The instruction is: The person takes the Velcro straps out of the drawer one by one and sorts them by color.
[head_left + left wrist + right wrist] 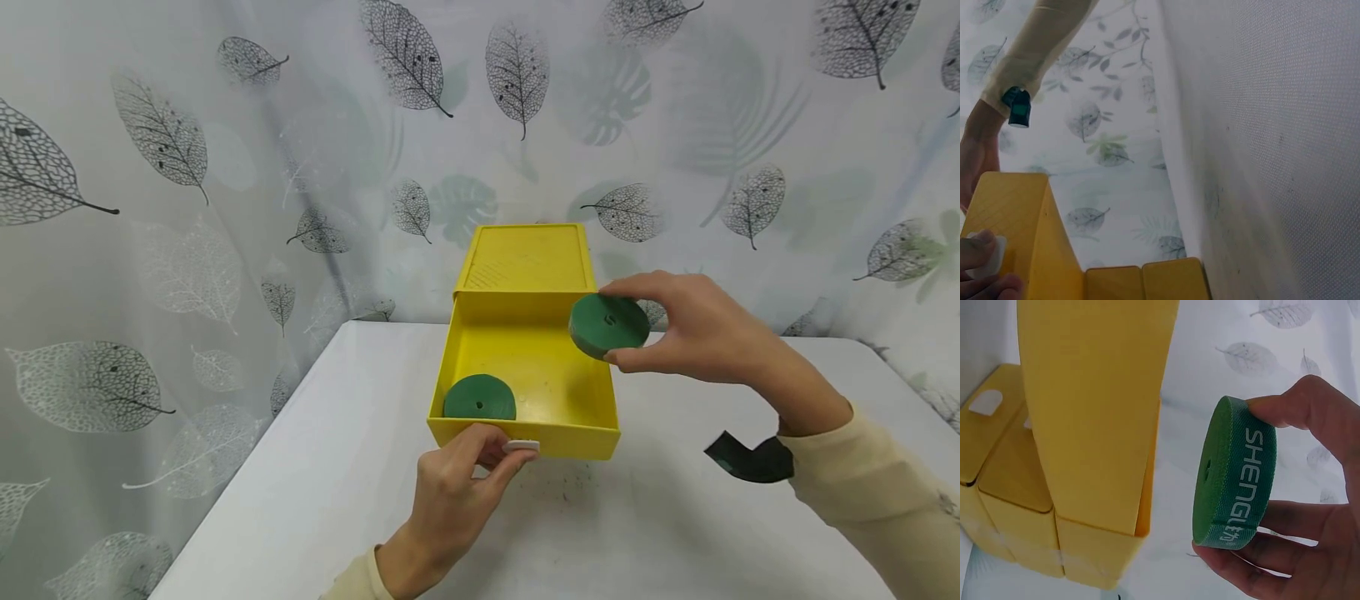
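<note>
My right hand holds a roll of green fabric tape by its edge, thumb on one side and fingers on the other. White "SHENG" lettering runs along the woven rim of this roll in the right wrist view. It is raised beside the right wall of a pulled-out yellow drawer. A second green roll lies flat in the drawer's front left corner. At the drawer front, my left hand pinches the small white handle between thumb and fingers.
The drawer extends from a yellow case on a white table. More yellow drawers with white handles show beside it in the right wrist view. Behind hangs a leaf-patterned curtain. A dark band hangs near the right sleeve.
</note>
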`<control>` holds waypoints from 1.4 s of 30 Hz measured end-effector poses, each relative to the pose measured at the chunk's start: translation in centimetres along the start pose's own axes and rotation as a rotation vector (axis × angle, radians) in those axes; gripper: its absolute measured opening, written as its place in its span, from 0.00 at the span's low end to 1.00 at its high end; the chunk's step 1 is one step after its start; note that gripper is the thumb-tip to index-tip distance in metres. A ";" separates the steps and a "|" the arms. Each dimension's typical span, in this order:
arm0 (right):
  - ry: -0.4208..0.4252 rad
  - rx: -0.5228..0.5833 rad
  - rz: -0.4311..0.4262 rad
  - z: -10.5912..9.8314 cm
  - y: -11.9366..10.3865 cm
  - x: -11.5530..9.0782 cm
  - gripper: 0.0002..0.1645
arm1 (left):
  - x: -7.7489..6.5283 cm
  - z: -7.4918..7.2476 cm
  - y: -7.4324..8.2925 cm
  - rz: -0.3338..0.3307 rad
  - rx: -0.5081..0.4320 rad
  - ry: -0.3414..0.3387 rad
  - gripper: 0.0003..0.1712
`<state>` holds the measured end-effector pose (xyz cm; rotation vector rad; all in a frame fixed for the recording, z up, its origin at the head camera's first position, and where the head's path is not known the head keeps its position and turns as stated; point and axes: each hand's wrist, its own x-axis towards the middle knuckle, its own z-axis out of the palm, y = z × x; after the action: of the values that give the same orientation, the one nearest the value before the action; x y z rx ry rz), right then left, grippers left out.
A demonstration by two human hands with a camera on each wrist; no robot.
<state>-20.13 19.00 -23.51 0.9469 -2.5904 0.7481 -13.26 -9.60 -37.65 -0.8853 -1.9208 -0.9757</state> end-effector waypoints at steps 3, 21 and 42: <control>0.022 -0.002 0.035 -0.5 0.4 -0.2 0.36 | 0.0 0.0 0.0 0.007 0.000 0.002 0.15; -0.053 -0.021 0.272 -0.6 4.3 -1.2 0.41 | 0.1 0.2 0.1 0.007 -0.006 -0.001 0.15; -0.085 -0.018 0.346 1.1 8.1 -0.9 0.46 | 0.1 -0.2 0.0 -0.003 -0.007 0.002 0.16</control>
<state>-24.95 24.12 -27.85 0.5387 -2.8701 0.7794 -13.20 -9.69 -37.52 -0.8860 -1.9182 -0.9855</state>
